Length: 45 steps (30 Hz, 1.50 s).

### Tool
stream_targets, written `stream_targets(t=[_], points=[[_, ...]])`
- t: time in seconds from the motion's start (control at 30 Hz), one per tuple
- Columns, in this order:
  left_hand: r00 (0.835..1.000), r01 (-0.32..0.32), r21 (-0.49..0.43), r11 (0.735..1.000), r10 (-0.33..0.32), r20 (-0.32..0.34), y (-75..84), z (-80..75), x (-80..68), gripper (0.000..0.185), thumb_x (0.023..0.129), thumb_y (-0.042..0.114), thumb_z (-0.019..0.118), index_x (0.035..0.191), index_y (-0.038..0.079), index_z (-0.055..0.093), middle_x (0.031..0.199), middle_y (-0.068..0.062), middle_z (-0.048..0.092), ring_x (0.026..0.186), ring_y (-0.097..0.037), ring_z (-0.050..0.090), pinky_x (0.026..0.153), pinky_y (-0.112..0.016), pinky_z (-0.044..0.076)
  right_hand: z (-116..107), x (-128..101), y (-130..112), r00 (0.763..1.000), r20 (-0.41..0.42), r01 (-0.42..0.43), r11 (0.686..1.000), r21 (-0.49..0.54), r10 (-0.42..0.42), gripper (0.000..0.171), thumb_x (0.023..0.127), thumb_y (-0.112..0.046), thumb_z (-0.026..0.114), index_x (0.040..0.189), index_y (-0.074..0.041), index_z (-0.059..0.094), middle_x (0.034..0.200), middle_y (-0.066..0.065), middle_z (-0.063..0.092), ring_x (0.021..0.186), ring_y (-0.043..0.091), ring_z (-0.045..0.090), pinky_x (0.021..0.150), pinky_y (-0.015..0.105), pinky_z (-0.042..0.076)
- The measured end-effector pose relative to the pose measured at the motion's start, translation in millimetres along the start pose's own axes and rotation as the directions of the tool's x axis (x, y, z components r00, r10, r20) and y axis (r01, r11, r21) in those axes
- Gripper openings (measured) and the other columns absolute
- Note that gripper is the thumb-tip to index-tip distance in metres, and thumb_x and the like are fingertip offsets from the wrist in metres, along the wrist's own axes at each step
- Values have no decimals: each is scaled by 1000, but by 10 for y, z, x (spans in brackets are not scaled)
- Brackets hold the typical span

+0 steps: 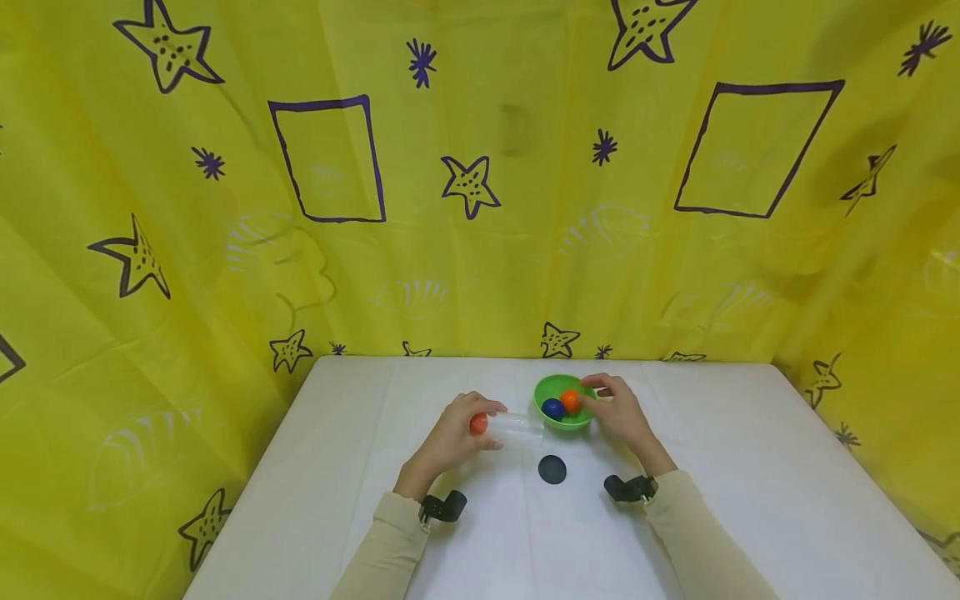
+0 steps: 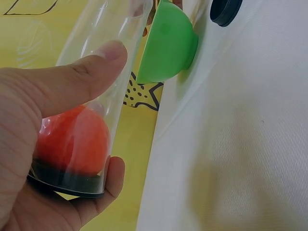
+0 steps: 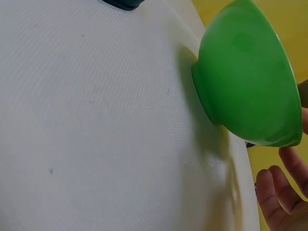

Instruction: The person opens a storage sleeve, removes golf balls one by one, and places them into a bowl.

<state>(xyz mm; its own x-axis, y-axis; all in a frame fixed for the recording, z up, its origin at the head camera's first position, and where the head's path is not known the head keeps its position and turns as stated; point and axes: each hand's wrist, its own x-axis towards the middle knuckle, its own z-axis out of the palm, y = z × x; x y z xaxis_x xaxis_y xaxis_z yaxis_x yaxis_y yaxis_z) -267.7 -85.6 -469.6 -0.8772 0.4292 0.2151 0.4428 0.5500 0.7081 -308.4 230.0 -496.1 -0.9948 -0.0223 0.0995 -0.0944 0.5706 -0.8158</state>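
My left hand (image 1: 457, 429) grips a clear tube (image 1: 517, 425) lying tilted toward the bowl. A red-orange ball (image 2: 74, 139) sits in the tube's closed end, above its black base (image 2: 67, 183). My thumb lies across the clear wall in the left wrist view. A green bowl (image 1: 551, 385) holds a dark blue ball (image 1: 553, 408) and an orange ball (image 1: 571, 402). At the bowl's right rim, my right hand (image 1: 618, 408) reaches in with thumb and forefinger spread apart, the thumb close to the orange ball. The bowl wall hides those fingertips in the right wrist view.
A round black cap (image 1: 552, 469) lies on the white-covered table (image 1: 480, 542) between the forearms, in front of the bowl. A yellow curtain (image 1: 480, 258) with printed stars hangs behind the table's far edge and along both sides.
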Motion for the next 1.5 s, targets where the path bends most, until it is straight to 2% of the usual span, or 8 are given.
stream_targets(t=[0.2, 0.37, 0.53, 0.63, 0.73, 1.07, 1.3, 1.5], points=[[1000, 7, 0, 1000, -7, -3, -4, 6, 1, 47, 81, 18, 87, 125, 17, 72, 117, -3, 66, 112, -21, 53, 97, -41, 50, -36, -63, -30, 999, -19, -37, 999, 25, 37, 38, 100, -26, 66, 133, -8, 61, 143, 21, 52, 130, 42, 48, 107, 59, 42], [1000, 15, 1, 1000, -15, -5, -8, 18, -1, 46, 81, 18, 87, 125, 17, 72, 117, -4, 65, 112, -21, 53, 97, -43, 50, -62, -160, -89, 997, -68, -20, 1000, 14, 21, 36, 101, -25, 64, 130, -4, 62, 139, 21, 53, 127, 40, 50, 108, 55, 45], [1000, 20, 11, 1000, -20, -5, -3, 31, 5, 46, 80, 17, 87, 124, 19, 72, 117, -4, 65, 111, -21, 52, 96, -42, 50, -94, -337, -191, 993, -100, 54, 998, -12, -55, 27, 100, -17, 66, 122, -2, 66, 120, 17, 63, 107, 28, 59, 92, 29, 51], [1000, 15, 20, 1000, -15, -3, 5, 33, 9, 46, 80, 17, 87, 124, 18, 72, 117, -4, 66, 111, -21, 52, 95, -41, 50, -113, -462, -257, 994, -55, 98, 995, 8, -97, 23, 99, -13, 66, 118, -2, 67, 103, 13, 67, 91, 19, 60, 77, 19, 50], [1000, 9, 26, 1000, -8, -3, 10, 33, 9, 46, 80, 17, 87, 124, 16, 72, 116, -5, 66, 110, -21, 52, 94, -40, 51, -104, -563, -305, 994, 30, 106, 993, 59, -108, 21, 98, -12, 66, 117, -3, 67, 93, 9, 65, 81, 14, 57, 69, 21, 50], [1000, -2, 36, 999, 2, -2, 19, 41, 14, 47, 79, 13, 88, 123, 14, 72, 114, -4, 66, 107, -19, 52, 91, -34, 48, 96, -692, -324, 953, 260, 117, 979, 167, -158, 30, 97, -13, 68, 123, 1, 60, 91, 13, 67, 77, 15, 60, 67, 24, 51], [1000, 17, 12, 1000, -17, -3, 15, 52, 11, 44, 80, 12, 87, 122, 18, 73, 113, 0, 65, 106, -17, 52, 86, -32, 48, 222, -714, -319, 947, 285, 94, 975, 203, -150, 35, 97, -12, 68, 127, 2, 57, 92, 11, 66, 77, 13, 57, 64, 23, 50], [999, 30, 24, 999, -30, 11, 17, 45, 6, 44, 82, 13, 86, 123, 22, 72, 115, 0, 65, 111, -19, 54, 90, -33, 51, 286, -714, -354, 947, 292, 66, 973, 221, -130, 39, 99, -17, 67, 131, 0, 54, 95, 9, 65, 80, 16, 58, 65, 25, 53]])
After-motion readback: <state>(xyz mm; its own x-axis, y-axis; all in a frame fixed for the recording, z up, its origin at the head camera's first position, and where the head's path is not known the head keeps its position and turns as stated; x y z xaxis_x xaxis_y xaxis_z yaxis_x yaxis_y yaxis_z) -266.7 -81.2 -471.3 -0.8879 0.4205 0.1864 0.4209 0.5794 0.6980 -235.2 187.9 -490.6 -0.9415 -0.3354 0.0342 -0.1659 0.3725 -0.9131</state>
